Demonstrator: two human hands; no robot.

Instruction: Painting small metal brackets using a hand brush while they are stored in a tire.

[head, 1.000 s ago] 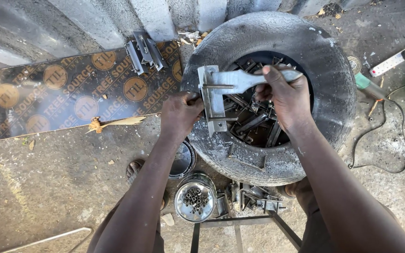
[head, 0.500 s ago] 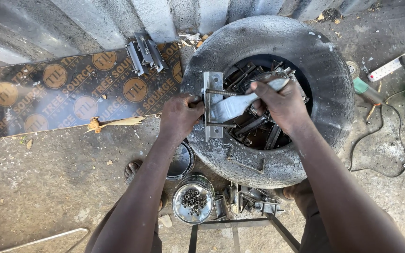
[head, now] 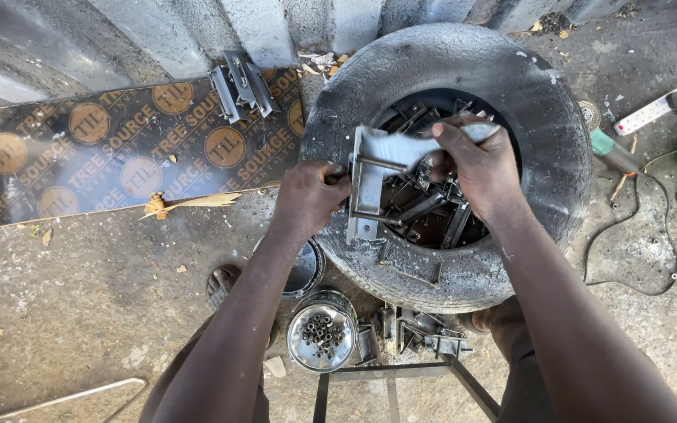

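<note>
While both hands work over the old tyre [head: 464, 78], left hand [head: 307, 196] is clenched on the left edge of a grey metal bracket [head: 367, 184], held upright over the tyre's inner rim. Right hand [head: 476, 160] grips a paintbrush [head: 401, 145], bristles against the bracket's top. Tyre's centre hole is filled with more steel brackets [head: 432, 211]. Just below the tyre: round tin of small bolts [head: 323, 337], plus loose metal parts [head: 417, 333]. Left of the tyre: printed board [head: 103, 157]. Right of it: power strip [head: 652, 113].
</note>
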